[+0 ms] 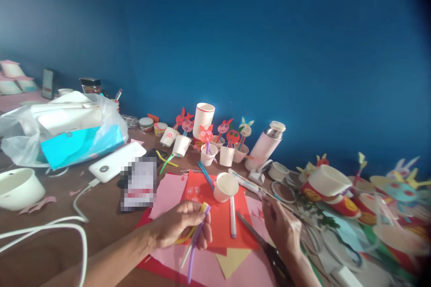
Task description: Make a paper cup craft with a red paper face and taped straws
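My left hand [188, 224] is closed around several thin straws, among them a purple straw [193, 255], a yellow one and a whitish one. Their short ends stick out above the thumb, and the long ends hang down below the fingers. My right hand [283, 224] has its fingers curled together to the right of the scissors [259, 242]; what it holds, if anything, cannot be made out. Between my hands a white paper cup [226, 187] stands on a red paper sheet [215, 233]. A white marker [233, 219] lies beside the cup, and blue straws [205, 175] rest behind it.
Small paper cups [227, 156] with animal-face figures line the wall, beside a pink thermos [267, 143]. At left are a filled plastic bag [20, 143], a white power bank [117, 161] with a cable and a phone [138, 188]. Cups and scraps crowd the right.
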`<state>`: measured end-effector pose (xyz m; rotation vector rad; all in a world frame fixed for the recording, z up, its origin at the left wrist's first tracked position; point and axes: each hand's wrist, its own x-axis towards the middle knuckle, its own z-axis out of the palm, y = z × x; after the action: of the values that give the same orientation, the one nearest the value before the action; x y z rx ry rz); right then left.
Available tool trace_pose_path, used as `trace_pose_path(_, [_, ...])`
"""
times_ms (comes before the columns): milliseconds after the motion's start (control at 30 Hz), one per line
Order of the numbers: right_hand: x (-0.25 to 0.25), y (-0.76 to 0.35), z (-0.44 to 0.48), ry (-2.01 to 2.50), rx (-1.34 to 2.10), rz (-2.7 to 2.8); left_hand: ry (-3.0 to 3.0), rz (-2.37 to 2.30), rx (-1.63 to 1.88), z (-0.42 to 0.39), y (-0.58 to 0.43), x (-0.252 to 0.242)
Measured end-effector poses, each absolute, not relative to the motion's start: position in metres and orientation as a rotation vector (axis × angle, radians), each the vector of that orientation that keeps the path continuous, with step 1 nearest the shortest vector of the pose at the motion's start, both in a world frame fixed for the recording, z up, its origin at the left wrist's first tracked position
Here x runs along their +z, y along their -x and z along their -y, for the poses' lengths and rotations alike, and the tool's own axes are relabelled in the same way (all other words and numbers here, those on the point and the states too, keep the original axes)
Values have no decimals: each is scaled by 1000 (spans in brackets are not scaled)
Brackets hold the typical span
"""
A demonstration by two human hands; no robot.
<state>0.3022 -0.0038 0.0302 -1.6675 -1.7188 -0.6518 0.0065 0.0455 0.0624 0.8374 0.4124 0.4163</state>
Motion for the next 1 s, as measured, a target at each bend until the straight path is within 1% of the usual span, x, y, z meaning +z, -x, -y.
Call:
trace_pose_path(233, [29, -281, 5, 1501, -440, 1999, -857, -427, 388, -42, -8, 62])
trace_pose_path(367, [22, -271, 7, 1491, -365, 2107, -881, -431, 395, -42, -8, 61])
trace_pose_path(667, [20, -275, 6, 1547, -351, 2109, -925, -451, 464, -48, -5, 68])
trace_pose_path(1000, [22, -266, 5, 1635, -266, 2169, -927, -499, 495, -57, -4, 64])
